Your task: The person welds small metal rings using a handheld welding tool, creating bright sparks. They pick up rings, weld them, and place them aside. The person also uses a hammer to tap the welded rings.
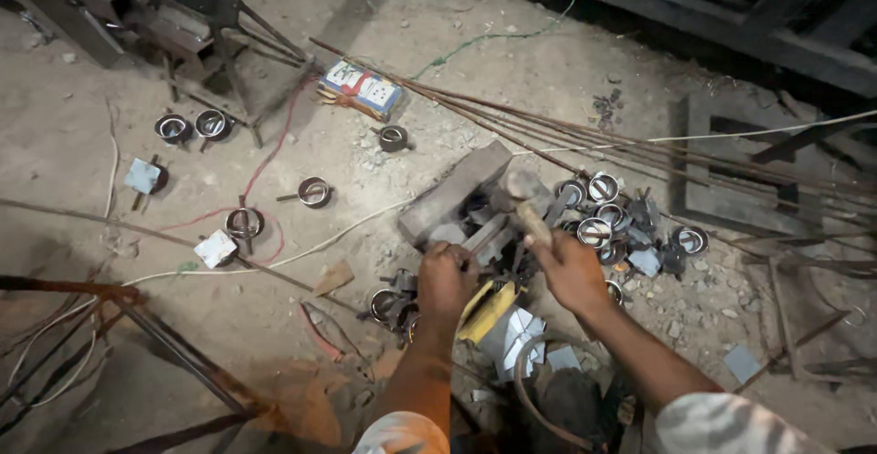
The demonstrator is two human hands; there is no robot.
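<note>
Nearest, on the dusty concrete floor [82, 134], the left hand [446, 280] is closing its fingers around a small dark metal piece [484, 246], steadying it low. The right hand [571, 271] is gripping the wooden-handled hammer [525, 200]; short, square blows seem best. Beyond, shiny steel rings [598, 207] are lying heaped beside a grey block [452, 191].

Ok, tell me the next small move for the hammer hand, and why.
Probably bring the hammer down on the metal piece the left hand steadies: the right hand grips the handle with the head raised just above the work, beside the grey block.
</note>
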